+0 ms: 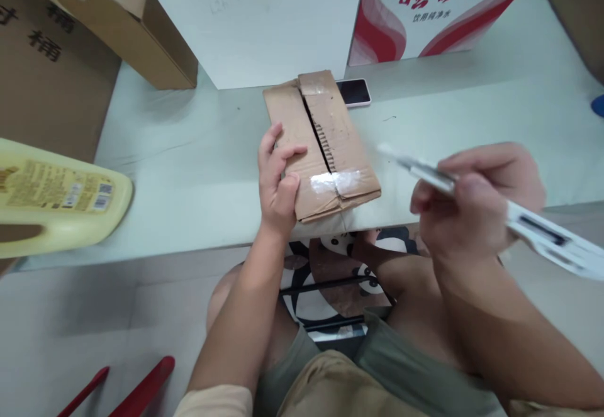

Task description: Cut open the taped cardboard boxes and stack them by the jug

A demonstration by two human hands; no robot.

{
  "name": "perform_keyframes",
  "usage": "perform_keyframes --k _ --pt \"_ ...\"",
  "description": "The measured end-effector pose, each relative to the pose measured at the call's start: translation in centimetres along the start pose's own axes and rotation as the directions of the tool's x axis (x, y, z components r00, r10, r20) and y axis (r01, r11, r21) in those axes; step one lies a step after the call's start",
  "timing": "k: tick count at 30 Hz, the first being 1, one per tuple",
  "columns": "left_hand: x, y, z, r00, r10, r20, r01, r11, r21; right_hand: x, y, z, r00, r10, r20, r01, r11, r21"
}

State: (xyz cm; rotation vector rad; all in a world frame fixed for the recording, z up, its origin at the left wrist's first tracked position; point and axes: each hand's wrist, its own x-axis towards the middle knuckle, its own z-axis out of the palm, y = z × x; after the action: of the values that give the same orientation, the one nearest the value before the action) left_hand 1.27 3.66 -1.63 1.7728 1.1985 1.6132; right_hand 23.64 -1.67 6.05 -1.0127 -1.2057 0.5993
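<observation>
A small brown cardboard box (pixel 318 140) lies near the front edge of the table, its top flaps parted by a dark, ragged slit. Shiny clear tape (pixel 337 182) crosses its near end, with more at the far end. My left hand (pixel 278 181) grips the box along its left side, fingers bent over the top. Off to the right, apart from the box, my right hand (pixel 472 197) is closed around a white utility knife (pixel 538 231). Its blurred front end points left towards the box.
A black-screened phone (pixel 356 92) lies behind the box. White cartons (pixel 264 21) and a red-and-white carton (pixel 425 21) stand at the back. At left are a yellow bottle (pixel 61 203) and brown cartons (pixel 160 39). Below the table (pixel 179 172) is a panda-patterned surface (pixel 325 304).
</observation>
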Motion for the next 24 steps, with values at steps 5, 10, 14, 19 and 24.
perform_keyframes --k 5,10,14,19,24 --pt "-0.4 2.2 -0.8 0.992 0.121 0.032 -0.121 0.993 -0.002 1.4 4.3 -0.1 0.983 0.150 0.108 -0.088 0.892 -0.443" --pt "-0.7 3.6 -2.1 0.943 0.193 0.272 -0.237 0.961 0.139 2.0 7.2 -0.7 0.887 0.324 0.330 0.097 0.567 -0.818" --pt "-1.1 2.5 -3.2 0.982 0.002 0.191 -0.012 0.999 0.052 2.1 8.0 -0.9 0.807 0.447 0.386 0.187 0.426 -0.885" --pt "-1.1 1.6 -3.9 0.987 -0.048 0.155 0.050 0.999 -0.011 2.3 8.7 -1.1 0.781 0.499 0.377 0.181 0.396 -0.900" --pt "-0.9 2.3 -3.8 0.994 -0.057 0.097 0.051 0.997 0.059 2.2 9.0 -0.7 0.786 0.513 0.345 0.157 0.374 -0.914"
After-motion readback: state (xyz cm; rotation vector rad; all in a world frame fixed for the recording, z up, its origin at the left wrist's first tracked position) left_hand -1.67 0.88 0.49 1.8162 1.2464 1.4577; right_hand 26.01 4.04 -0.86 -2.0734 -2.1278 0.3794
